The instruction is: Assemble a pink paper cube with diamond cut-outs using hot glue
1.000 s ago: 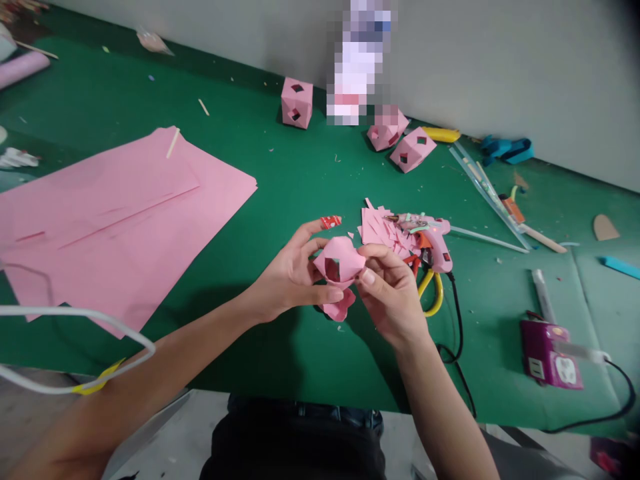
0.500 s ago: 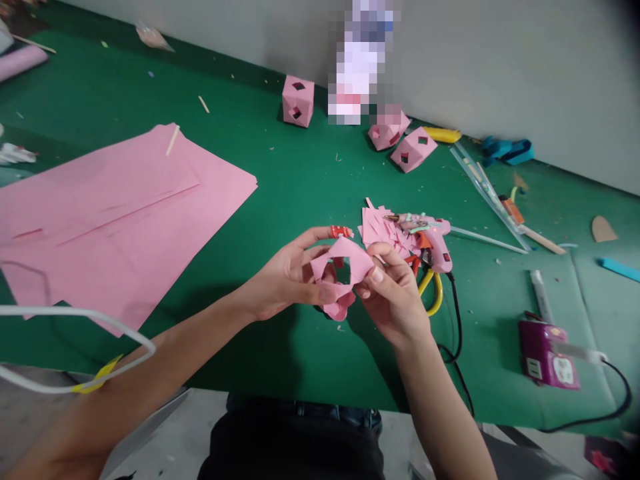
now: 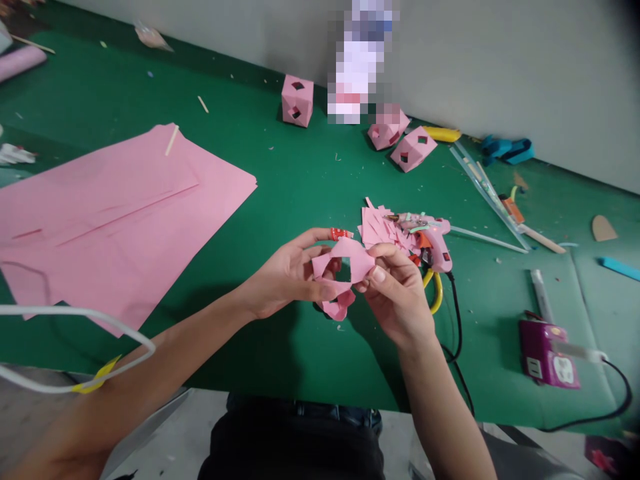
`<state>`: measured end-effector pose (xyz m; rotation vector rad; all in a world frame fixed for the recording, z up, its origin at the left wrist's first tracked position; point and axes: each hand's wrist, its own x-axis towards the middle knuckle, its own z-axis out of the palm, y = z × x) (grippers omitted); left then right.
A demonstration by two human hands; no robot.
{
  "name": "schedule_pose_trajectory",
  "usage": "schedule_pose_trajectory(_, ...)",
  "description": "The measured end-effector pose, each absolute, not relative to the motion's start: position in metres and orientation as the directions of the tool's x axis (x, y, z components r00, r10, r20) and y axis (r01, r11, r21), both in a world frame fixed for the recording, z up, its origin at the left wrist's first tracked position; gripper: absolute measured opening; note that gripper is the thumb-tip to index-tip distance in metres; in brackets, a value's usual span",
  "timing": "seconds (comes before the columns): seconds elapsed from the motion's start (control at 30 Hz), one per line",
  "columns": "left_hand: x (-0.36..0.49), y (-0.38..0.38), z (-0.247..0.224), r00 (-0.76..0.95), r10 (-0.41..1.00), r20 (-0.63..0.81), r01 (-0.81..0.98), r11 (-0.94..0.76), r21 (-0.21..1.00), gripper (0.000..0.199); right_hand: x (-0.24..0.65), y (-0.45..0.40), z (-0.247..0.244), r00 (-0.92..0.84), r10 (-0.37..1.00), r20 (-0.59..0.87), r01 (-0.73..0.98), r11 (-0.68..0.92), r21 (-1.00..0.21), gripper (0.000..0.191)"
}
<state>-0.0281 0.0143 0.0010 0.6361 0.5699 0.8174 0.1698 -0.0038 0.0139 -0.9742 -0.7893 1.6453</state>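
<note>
Between my two hands, above the green table (image 3: 270,363), is a pink paper shape with cut-out holes (image 3: 357,262), partly folded. My left hand (image 3: 287,273) grips its left side, thumb in front and fingers behind; a red wrap covers one fingertip. The right hand (image 3: 397,287) pinches the shape's right corner between thumb and fingers. Just beyond the right hand lie a pile of pink paper strips (image 3: 377,227) and a pink glue gun (image 3: 437,243) with a glue stick in its back. Yellow-handled scissors (image 3: 437,293) are partly hidden by that hand.
Large pink paper sheets (image 3: 150,227) cover the left. At the back stand a pink paper cube (image 3: 297,100) and two more pink paper shapes (image 3: 414,149). A purple power box (image 3: 547,353) with a black cable sits at right. A white curved tube (image 3: 100,311) crosses lower left.
My right hand has shifted very slightly to the right and its fingers have moved a little at the paper's corner. Both hands keep their hold; the rest looks the same.
</note>
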Motion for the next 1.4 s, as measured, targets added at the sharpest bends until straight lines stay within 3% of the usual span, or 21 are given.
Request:
schedule_pose_trajectory(0.23,-0.028,0.013,0.0,0.549,0.806,-0.221,-0.452,0.509,0.732,0.064,0.17,-0.003,0.013,-0.153,0.972,-0.178,-0.427,-0.227,-0.875,0.026)
schedule_pose_trajectory(0.53,-0.027,0.016,0.001,0.58,0.783,-0.227,-0.503,0.563,0.656,0.062,0.164,-0.003,0.015,-0.112,0.984,-0.136,-0.367,-0.168,-0.915,0.027)
schedule_pose_trajectory(0.73,-0.026,0.017,0.003,0.581,0.78,-0.234,-0.512,0.573,0.64,0.064,0.163,-0.005,0.013,-0.165,0.97,-0.18,-0.308,-0.224,-0.925,0.028)
schedule_pose_trajectory(1.03,-0.028,0.017,-0.001,0.533,0.828,-0.175,-0.59,0.512,0.624,0.054,0.165,-0.003,0.015,-0.158,0.976,-0.147,-0.402,-0.2,-0.893,0.022)
schedule_pose_trajectory(1.2,-0.029,0.017,-0.001,0.497,0.845,-0.2,-0.597,0.5,0.627,0.041,0.167,-0.004,0.009,-0.137,0.99,-0.027,-0.335,-0.072,-0.939,0.024)
schedule_pose_trajectory(1.4,-0.029,0.018,-0.001,0.498,0.842,-0.207,-0.588,0.504,0.633,0.044,0.163,-0.009,0.002,-0.05,0.968,0.247,-0.054,0.245,-0.968,0.037)
